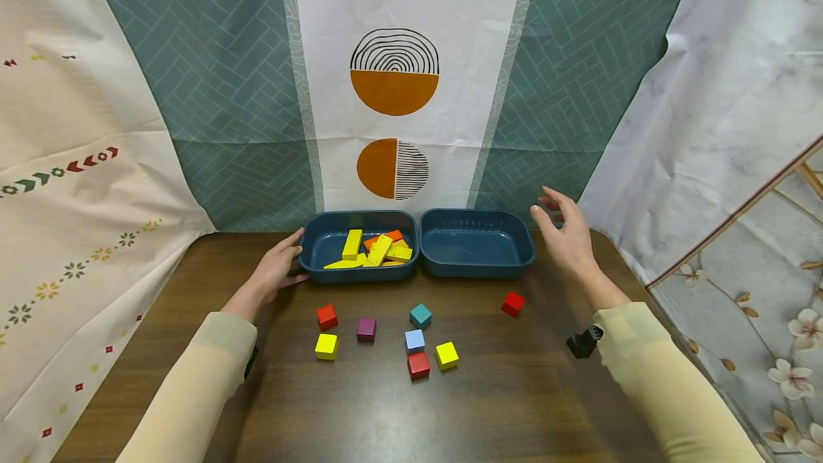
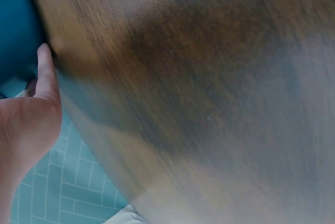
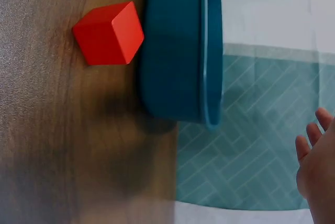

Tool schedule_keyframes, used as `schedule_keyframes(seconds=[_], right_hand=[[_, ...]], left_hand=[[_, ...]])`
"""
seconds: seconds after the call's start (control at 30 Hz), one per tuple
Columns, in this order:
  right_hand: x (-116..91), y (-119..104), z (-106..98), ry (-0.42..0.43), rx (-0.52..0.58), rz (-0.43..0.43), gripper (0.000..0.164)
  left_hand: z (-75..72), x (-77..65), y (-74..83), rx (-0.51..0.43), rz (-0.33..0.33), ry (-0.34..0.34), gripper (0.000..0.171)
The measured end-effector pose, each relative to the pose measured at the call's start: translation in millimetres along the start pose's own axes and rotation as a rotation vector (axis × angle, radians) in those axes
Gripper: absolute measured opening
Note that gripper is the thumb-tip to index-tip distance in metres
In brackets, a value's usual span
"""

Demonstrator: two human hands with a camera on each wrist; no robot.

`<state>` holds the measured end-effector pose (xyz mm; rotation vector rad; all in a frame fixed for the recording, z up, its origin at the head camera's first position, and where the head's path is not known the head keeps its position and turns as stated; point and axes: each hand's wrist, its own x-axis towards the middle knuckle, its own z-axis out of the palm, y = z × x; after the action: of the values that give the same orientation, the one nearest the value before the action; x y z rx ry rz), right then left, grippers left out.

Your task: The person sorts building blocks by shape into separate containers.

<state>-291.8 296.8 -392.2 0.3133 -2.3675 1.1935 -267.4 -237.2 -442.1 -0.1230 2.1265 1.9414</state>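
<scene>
Left hand (image 1: 276, 266): fingers and thumb are being held apart and rested against the left end of the left box (image 1: 356, 276); no piece is being gripped.
Right hand (image 1: 569, 238): thumb and fingers are being held apart, with nothing between them, just beside the right end of the right box (image 1: 479, 271).
Boxed pieces: yellow blocks (image 1: 352, 244) and orange blocks (image 1: 394, 235) are being held in a loose pile by the left box; pieces are being shown inside that box alone.
Loose cubes: eight are being carried by the surface (image 1: 501, 409), in red, yellow, purple, teal and light blue; one red cube (image 1: 512, 304) is being shown near the right box's front wall.
Progress: by judgement, the work is being seen only part-done, with long blocks boxed and every visible cube left outside.
Hard to tell: lower blocks are being covered by upper ones, so no count is being given; whether the light blue cube (image 1: 414, 341) is being touched by the red one in front is unclear.
Cut off: the left box is being cropped in the left wrist view, and the right hand in the right wrist view.
</scene>
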Motion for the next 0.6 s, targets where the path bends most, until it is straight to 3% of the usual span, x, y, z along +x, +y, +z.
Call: schedule_keyframes(seconds=[0.2, 0.43, 0.6], right_hand=[[2, 14, 6, -0.014, -0.012, 0.093, 0.061], [2, 32, 14, -0.039, 0.005, 0.136, 0.067], [1, 41, 16, -0.062, 0.017, 0.197, 0.071]], left_hand=[[-2.5, 6.5, -7.1, -0.006, 0.003, 0.01, 0.059], [-8.2, 18.9, -24.1, 0.031, 0.023, 0.024, 0.057], [-8.8, 19.8, -25.1, 0.025, 0.032, 0.024, 0.056]])
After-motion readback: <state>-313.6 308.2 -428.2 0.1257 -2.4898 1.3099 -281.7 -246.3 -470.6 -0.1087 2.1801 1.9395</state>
